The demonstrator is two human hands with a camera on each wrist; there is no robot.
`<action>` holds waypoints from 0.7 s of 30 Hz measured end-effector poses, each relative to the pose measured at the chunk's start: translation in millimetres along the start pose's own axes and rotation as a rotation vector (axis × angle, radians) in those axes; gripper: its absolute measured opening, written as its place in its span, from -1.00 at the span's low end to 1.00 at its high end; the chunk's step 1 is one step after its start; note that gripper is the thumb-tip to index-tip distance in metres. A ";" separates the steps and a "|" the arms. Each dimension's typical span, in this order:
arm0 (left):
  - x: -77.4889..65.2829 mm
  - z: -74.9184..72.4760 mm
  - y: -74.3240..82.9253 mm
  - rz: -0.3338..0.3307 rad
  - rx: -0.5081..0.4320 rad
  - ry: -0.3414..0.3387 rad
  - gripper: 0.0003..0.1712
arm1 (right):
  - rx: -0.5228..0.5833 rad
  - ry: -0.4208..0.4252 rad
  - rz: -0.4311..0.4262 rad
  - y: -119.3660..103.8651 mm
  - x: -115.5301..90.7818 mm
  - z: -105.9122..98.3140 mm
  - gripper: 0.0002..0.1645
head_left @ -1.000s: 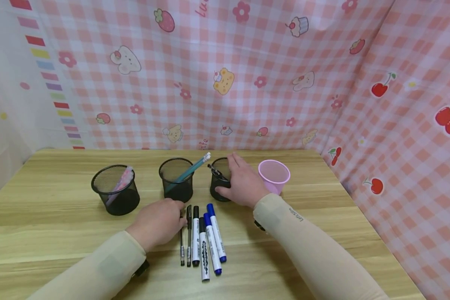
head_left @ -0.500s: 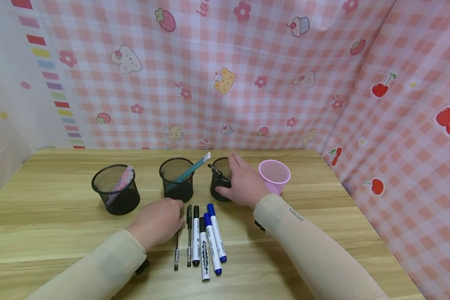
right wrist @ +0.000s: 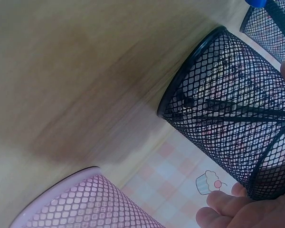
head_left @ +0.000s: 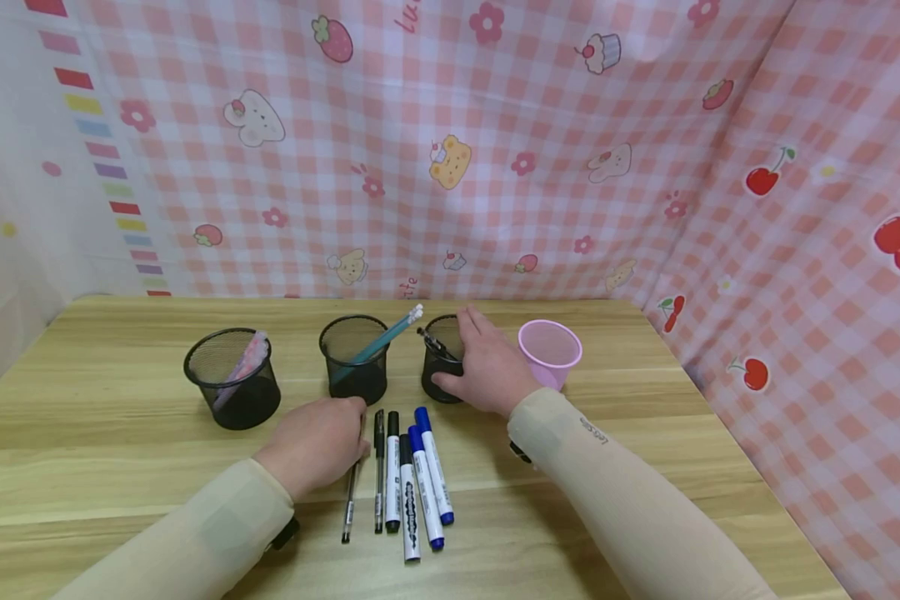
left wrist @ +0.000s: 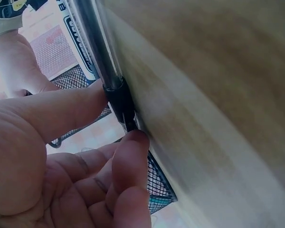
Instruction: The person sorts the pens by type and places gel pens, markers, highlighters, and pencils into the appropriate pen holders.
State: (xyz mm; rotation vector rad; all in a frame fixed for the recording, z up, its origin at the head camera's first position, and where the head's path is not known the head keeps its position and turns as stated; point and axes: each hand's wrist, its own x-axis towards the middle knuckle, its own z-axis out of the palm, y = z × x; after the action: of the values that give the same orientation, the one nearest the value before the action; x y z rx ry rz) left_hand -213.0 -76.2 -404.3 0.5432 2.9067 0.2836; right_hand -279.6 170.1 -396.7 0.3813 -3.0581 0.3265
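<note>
My left hand [head_left: 315, 442] pinches a clear-barrelled, black-capped gel pen [head_left: 348, 504] between thumb and fingers, low over the wooden table. In the left wrist view the thumb and fingertips meet around the dark part of that pen [left wrist: 92, 42]. A second gel pen [head_left: 378, 483] lies just right of it. My right hand [head_left: 495, 358] holds the rim of a black mesh pen cup [head_left: 437, 387], thumb on its near side and fingers across the top. Slim pens stand inside this cup [right wrist: 204, 61], leaning to one side.
Beside the gel pens lie two black-capped markers [head_left: 393, 483] and two blue-capped markers [head_left: 434, 475]. Another black mesh cup [head_left: 356, 387] holds teal pencils; the leftmost black cup [head_left: 251, 408] holds pinkish pens. A pink mesh cup [head_left: 550, 367] stands right. Checked cloth [head_left: 390, 225] hangs behind the table.
The gel pen under my left hand has shifted left, away from the other pens, its lower end swinging toward me and left. My right hand stays at the cup.
</note>
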 end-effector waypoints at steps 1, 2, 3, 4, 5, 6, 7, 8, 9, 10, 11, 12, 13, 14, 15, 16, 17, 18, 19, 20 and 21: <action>0.0 -0.1 0.1 0.000 0.001 -0.001 -0.62 | 0.001 0.000 0.000 0.0 0.1 0.1 0.33; -0.1 -0.1 0.1 -0.002 0.003 -0.002 -0.61 | 0.001 0.001 0.001 0.0 0.1 0.2 0.33; -0.2 -0.1 0.1 -0.002 0.004 -0.004 -0.61 | 0.001 0.001 0.001 0.0 0.1 0.3 0.33; -0.4 -0.1 0.2 -0.002 0.005 -0.006 -0.60 | 0.001 0.002 0.001 0.0 0.1 0.3 0.33; -0.3 0.2 0.0 -0.002 0.007 -0.008 -0.60 | 0.002 0.002 0.002 0.0 0.0 0.3 0.33; -0.3 0.3 0.0 -0.001 0.010 -0.008 -0.60 | 0.003 0.004 0.003 0.0 0.0 0.3 0.33; -0.3 0.3 -0.1 -0.002 0.012 -0.010 -0.60 | 0.004 0.005 0.003 -0.1 -0.1 0.3 0.33; -0.3 0.5 -0.2 -0.003 0.014 -0.014 -0.60 | 0.005 0.006 0.004 -0.1 -0.1 0.3 0.34; -0.2 0.8 -0.4 -0.004 0.017 -0.017 -0.61 | 0.006 0.006 0.004 -0.1 -0.1 0.3 0.34; 0.0 0.9 -0.5 -0.006 0.019 -0.021 -0.60 | 0.007 0.007 0.005 -0.1 0.0 0.3 0.34; 0.1 1.0 -0.6 -0.006 0.023 -0.023 -0.60 | 0.008 0.007 0.005 -0.1 0.0 0.4 0.34; 0.2 0.9 -0.5 -0.007 0.025 -0.028 -0.60 | 0.007 0.008 0.004 -0.1 0.0 0.4 0.34; 0.3 1.0 -0.6 -0.008 0.027 -0.032 -0.60 | 0.007 0.007 0.004 0.0 0.1 0.5 0.34; 0.3 0.8 -0.4 -0.008 0.028 -0.036 -0.60 | 0.006 0.007 0.003 0.1 0.1 0.6 0.34; 0.3 0.6 -0.4 -0.009 0.029 -0.039 -0.59 | 0.006 0.007 0.001 0.1 0.0 0.7 0.34; 0.3 0.3 -0.3 -0.010 0.029 -0.042 -0.59 | 0.005 0.007 0.000 0.1 0.1 0.8 0.34; 0.3 0.2 -0.2 -0.010 0.029 -0.044 -0.59 | 0.005 0.007 -0.001 0.1 0.0 1.0 0.34; 0.3 0.1 -0.1 -0.011 0.029 -0.046 -0.59 | 0.004 0.007 -0.002 0.1 0.0 1.0 0.34; 0.4 0.2 -0.2 -0.012 0.030 -0.047 -0.59 | 0.005 0.007 -0.003 0.1 -0.1 1.1 0.34; 0.5 0.1 -0.1 -0.013 0.030 -0.048 -0.59 | 0.005 0.007 -0.003 0.0 -0.2 1.1 0.34; 0.6 0.3 -0.2 -0.015 0.030 -0.049 -0.60 | 0.006 0.007 -0.004 -0.1 -0.2 1.0 0.34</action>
State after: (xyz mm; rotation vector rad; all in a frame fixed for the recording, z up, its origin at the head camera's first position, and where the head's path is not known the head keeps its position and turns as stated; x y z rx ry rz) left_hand -213.5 -76.1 -404.7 0.5253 2.8706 0.2221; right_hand -279.3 169.8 -397.7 0.3850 -3.0497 0.3362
